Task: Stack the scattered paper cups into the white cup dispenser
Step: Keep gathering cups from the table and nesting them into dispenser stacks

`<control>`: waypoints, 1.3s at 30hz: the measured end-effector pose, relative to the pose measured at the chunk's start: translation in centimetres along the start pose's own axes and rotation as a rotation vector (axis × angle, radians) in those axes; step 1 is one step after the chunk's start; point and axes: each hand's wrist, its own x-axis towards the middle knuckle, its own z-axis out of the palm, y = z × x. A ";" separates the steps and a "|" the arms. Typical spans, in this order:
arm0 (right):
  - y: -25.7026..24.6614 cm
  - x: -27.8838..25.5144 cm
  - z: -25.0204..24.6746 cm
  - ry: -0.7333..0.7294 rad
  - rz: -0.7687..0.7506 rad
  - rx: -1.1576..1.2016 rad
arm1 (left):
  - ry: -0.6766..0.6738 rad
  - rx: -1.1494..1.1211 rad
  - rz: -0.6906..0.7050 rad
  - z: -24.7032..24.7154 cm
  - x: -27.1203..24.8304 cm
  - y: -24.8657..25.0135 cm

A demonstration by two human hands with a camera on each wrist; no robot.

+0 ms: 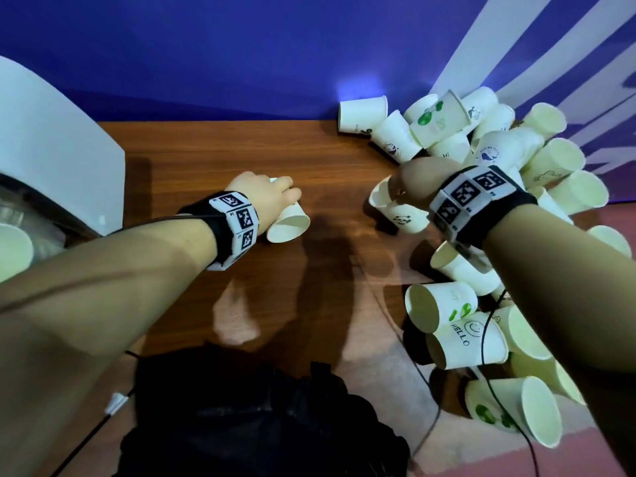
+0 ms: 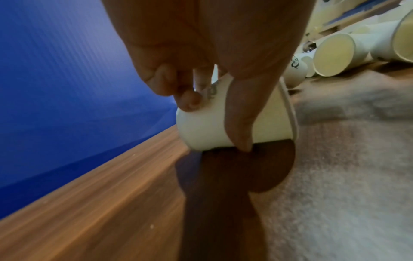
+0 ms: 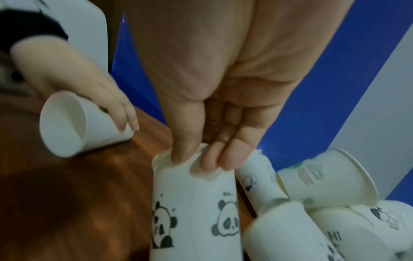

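Wooden table (image 1: pixel 220 149) stood against a blue wall (image 1: pixel 241 46). The left hand (image 1: pixel 265 197) was near table centre, fingers and thumb curled round a plain paper cup (image 1: pixel 288 222) lying on its side, mouth toward six o'clock, base toward the wall; some print on its side was unreadable. The right hand (image 1: pixel 418 182), at about three o'clock from the left and well apart from it, pinched the rim of a panda cup (image 3: pixel 194 208), thumb inside the mouth, fingers on the outer wall, the rim dented by the squeeze. The panda cup carried black cartoon pandas with tiny lettering above one, too small to read. A heap of cups (image 1: pixel 499 139) ran from one to five o'clock along the table's right side; one (image 1: pixel 468 339) read "HELLO" beside a smiley, another showed "Hi", others green blobs and a blue round emblem. The white cup dispenser (image 1: pixel 51 142) stood at nine o'clock, at the table's left edge.
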 end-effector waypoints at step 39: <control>-25.3 -15.2 -12.0 0.978 -0.375 0.522 | 0.771 -1.506 -0.400 14.1 -25.8 -10.8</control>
